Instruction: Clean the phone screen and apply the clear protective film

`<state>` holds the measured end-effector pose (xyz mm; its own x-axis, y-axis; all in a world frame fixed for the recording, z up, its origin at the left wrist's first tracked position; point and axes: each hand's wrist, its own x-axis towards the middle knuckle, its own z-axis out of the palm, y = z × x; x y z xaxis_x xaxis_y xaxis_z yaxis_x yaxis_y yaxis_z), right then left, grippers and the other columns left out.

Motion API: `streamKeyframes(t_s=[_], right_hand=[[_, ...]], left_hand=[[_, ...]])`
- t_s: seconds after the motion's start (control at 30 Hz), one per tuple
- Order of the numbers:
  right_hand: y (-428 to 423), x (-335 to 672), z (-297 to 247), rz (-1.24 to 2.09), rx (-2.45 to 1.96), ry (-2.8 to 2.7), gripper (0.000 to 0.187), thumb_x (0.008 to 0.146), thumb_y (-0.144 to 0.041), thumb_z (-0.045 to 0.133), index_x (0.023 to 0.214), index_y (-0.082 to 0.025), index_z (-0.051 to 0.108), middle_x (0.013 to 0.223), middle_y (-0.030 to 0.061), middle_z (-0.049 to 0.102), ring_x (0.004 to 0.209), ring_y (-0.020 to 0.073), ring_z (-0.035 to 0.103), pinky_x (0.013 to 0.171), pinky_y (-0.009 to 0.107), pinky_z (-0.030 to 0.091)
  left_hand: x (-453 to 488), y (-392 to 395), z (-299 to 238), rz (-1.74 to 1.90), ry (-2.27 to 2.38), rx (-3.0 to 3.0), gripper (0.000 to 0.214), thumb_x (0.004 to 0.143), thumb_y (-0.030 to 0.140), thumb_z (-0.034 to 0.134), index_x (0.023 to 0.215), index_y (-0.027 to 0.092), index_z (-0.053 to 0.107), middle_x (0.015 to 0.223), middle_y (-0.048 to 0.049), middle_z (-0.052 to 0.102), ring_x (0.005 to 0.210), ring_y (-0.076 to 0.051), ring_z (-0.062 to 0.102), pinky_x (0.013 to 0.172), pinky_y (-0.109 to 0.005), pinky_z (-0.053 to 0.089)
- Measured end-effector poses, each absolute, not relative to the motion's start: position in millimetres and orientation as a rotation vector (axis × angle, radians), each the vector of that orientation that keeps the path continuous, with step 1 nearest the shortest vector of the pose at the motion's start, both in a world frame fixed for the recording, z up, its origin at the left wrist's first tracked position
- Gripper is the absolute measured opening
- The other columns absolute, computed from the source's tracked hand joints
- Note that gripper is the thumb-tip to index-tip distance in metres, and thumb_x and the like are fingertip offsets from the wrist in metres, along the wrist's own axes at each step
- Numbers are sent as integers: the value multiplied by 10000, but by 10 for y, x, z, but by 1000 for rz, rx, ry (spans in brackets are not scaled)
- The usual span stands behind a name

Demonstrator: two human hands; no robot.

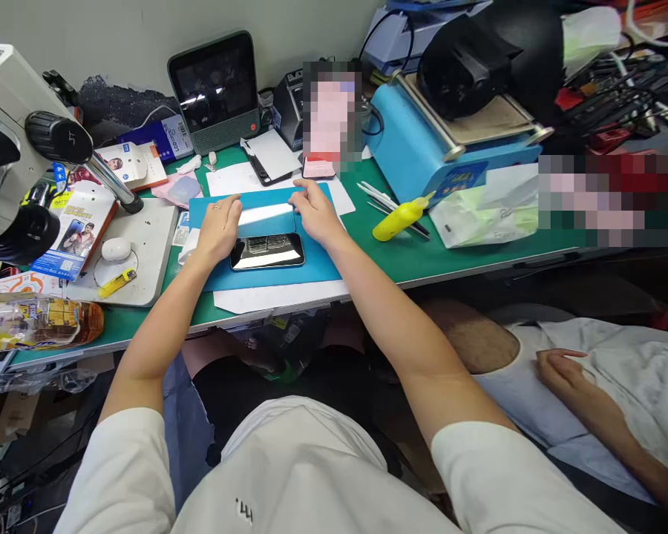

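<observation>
A black phone (268, 251) lies flat, screen up, on a blue work mat (312, 267) on the green table. Just behind it a glossy sheet (266, 219) lies on the mat, stretched between my two hands. My left hand (218, 226) pinches the sheet's left end, with a ring on one finger. My right hand (313, 211) grips its right end, fingers bent. Both hands hover just behind the phone.
A microscope (16, 148) with a white base stands at the left, with a yellow lighter (116, 282) and small boxes. At the back are a small monitor (216, 89) and a blue machine (434, 141). A yellow squeeze bottle (399, 219) lies right of the mat. Another person lies at the lower right.
</observation>
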<state>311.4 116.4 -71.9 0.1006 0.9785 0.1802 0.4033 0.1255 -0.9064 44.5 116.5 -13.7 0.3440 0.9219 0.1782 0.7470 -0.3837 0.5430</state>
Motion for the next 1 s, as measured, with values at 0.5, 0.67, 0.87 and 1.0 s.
streamKeyframes(t_s=[0.5, 0.67, 0.87, 1.0], right_hand=[[868, 3215, -473, 984, -1094, -1425, 760, 816, -989, 742, 981, -249, 790, 1001, 63, 810, 992, 235, 767, 968, 404, 628], [657, 3319, -443, 964, -1174, -1508, 750, 798, -956, 793, 1023, -243, 847, 1056, 87, 849, 1016, 283, 779, 980, 458, 621], [561, 3290, -455, 764, -1182, -1607, 520, 941, -772, 762, 931, -266, 886, 1025, 85, 855, 993, 303, 775, 934, 496, 624], [567, 3267, -460, 699, -1065, -1573, 271, 953, -565, 836, 930, -307, 914, 1055, 65, 867, 1057, 296, 791, 1021, 500, 635]], left_hand=[[458, 1085, -21, 944, 1113, 2431, 619, 1186, 673, 330, 1067, 242, 759, 996, -92, 758, 994, -274, 711, 966, -432, 552], [442, 1092, -24, 817, 1005, 2497, 592, 1180, 607, 369, 895, 249, 745, 867, -83, 718, 895, -275, 692, 877, -438, 540], [409, 1106, 2, 712, 992, 2461, 620, 1175, 599, 317, 1064, 242, 812, 1076, -104, 843, 1055, -296, 745, 1040, -471, 554], [348, 1074, 103, 542, 939, 2456, 634, 1167, 586, 312, 1162, 232, 838, 1177, -102, 863, 1121, -306, 754, 1074, -477, 556]])
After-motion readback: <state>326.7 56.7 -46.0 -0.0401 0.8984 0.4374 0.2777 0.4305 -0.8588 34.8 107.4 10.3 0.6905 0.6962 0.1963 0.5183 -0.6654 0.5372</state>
